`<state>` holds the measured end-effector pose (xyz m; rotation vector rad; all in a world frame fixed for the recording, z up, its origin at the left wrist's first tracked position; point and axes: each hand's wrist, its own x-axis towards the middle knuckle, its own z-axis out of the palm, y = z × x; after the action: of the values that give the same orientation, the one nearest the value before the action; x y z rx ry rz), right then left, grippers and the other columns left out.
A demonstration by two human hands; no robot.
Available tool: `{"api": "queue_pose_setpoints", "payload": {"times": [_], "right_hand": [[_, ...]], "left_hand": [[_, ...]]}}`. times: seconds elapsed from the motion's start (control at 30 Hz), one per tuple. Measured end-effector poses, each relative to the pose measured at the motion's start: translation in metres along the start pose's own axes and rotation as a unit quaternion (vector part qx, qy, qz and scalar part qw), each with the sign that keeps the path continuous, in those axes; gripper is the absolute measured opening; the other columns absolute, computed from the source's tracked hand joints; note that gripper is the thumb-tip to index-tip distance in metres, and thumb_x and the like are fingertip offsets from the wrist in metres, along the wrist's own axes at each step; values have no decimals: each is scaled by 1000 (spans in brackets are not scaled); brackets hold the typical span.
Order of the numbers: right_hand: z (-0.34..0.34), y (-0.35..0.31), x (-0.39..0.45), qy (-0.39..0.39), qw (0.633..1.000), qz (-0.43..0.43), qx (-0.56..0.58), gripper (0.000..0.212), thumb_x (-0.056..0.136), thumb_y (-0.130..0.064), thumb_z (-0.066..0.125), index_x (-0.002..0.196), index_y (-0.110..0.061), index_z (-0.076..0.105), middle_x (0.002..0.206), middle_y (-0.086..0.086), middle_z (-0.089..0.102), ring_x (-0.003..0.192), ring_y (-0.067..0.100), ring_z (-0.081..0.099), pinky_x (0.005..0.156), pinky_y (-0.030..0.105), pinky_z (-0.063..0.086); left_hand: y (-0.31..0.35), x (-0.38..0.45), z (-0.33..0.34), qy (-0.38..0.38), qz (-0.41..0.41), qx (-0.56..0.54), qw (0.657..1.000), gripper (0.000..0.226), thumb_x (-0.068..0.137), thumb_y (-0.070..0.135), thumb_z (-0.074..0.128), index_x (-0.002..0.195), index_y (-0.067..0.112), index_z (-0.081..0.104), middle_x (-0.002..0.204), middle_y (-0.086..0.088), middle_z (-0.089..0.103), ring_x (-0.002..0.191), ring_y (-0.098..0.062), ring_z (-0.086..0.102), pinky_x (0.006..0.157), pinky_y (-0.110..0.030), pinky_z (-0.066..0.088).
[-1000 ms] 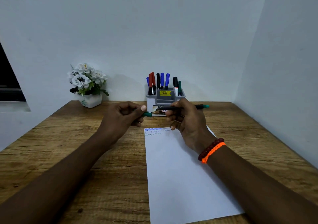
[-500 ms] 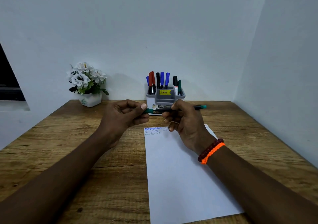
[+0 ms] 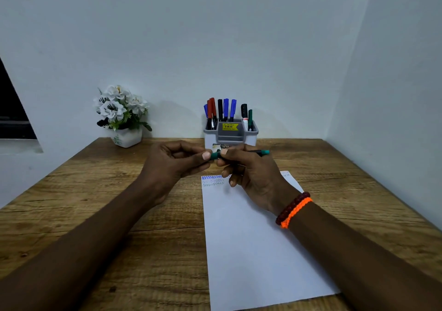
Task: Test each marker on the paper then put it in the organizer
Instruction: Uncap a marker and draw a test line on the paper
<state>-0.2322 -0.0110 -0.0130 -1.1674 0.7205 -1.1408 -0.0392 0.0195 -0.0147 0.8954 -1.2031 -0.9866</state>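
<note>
Both hands grip one green marker [image 3: 259, 152] — left hand [image 3: 177, 162] at its cap, right hand [image 3: 248, 169] on the barrel.

White flowers in a white pot [image 3: 126, 136] at the wooden surface's [image 3: 95, 215] far left, near the pale wall [image 3: 215, 35]; dark window opening [image 3: 12, 109] leftward.

Two hands [image 3: 174, 164], one held marker [image 3: 262, 152], eight markers [image 3: 226, 109] in one organizer [image 3: 230, 137], one paper [image 3: 251, 239], one flowerpot [image 3: 126, 137], two bracelets [image 3: 293, 209].
</note>
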Motion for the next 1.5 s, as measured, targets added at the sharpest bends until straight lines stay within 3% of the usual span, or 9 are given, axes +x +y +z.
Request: {"api": "queue_pose_setpoints", "payload": {"times": [0.2, 0.4, 0.6, 0.77, 0.97, 1.13, 1.23, 1.33, 1.5], "right_hand": [[0, 3, 0, -10, 999, 24, 34, 5, 96, 0, 74, 95, 4, 76, 80, 17, 77, 57, 16, 70, 48, 23, 57], [1, 6, -2, -8, 999, 34, 31, 18, 97, -3, 74, 110, 10, 75, 84, 19, 76, 62, 17, 73, 51, 25, 59], [-3, -16, -2, 3, 998, 68, -10, 46, 100, -42, 69, 106, 4, 75, 82, 19, 74, 59, 23, 66, 51, 31, 56], [-18, -22, -2, -44, 987, 68, -139, 14, 101, -5, 69, 100, 7, 75, 85, 23, 76, 56, 21, 64, 51, 31, 57], [-13, -24, -7, -164, 960, 108, -201, 6, 93, -1, 78, 99, 0, 78, 104, 25, 80, 73, 26, 75, 70, 35, 66], [-2, -22, -10, -147, 969, 125, -155, 72, 85, 19, 77, 145, -9, 49, 94, 20, 79, 80, 35, 80, 70, 46, 69], [-4, -27, -8, -102, 970, 62, -213, 90, 82, 18, 81, 149, -22, 38, 84, 15, 77, 74, 35, 79, 71, 49, 69], [-13, -36, -1, -37, 958, -16, -285, 91, 83, 13, 84, 148, -30, 38, 82, 14, 73, 71, 35, 79, 70, 50, 69], [-37, -65, 34, 78, 921, -146, -353, 61, 89, 4, 79, 133, -26, 50, 81, 15, 74, 65, 38, 78, 65, 60, 66]], "left_hand": [[1, 1, -1, 7, -16, 0, 1000, 17, 72, 4, 82, 87, -2, 76, 97, -24, 76, 93, -37, 75, 81, -38, 63], [-1, -1, -3, 1, -23, 0, 1000, 15, 74, 3, 80, 86, -4, 74, 96, -24, 76, 91, -35, 76, 81, -37, 63], [3, 3, -13, -26, -57, 11, 998, 14, 75, 10, 78, 87, 4, 75, 84, -14, 74, 79, -21, 71, 64, -28, 58], [0, 6, -15, -7, -64, -30, 997, 47, 71, 11, 82, 115, 0, 70, 91, -12, 74, 82, -21, 66, 72, -31, 58], [-1, 6, -10, -8, -52, -55, 997, 52, 78, 7, 78, 127, 8, 63, 106, -21, 76, 95, -26, 74, 77, -33, 61], [-3, 2, 0, -32, -39, -39, 998, 39, 86, 16, 72, 122, 1, 67, 114, -16, 75, 102, -32, 74, 79, -36, 62], [-5, 1, -2, 12, 41, 193, 980, 19, 95, 27, 69, 108, 16, 76, 97, 2, 78, 87, -17, 74, 66, -25, 58], [-14, 1, -8, -6, 104, 463, 880, 13, 88, 39, 77, 98, 30, 78, 91, 18, 72, 77, -2, 65, 62, -12, 44], [-21, 7, -8, -70, 91, 493, 862, 24, 78, 47, 83, 97, 33, 79, 89, 22, 66, 81, 1, 60, 59, -8, 40]]}}
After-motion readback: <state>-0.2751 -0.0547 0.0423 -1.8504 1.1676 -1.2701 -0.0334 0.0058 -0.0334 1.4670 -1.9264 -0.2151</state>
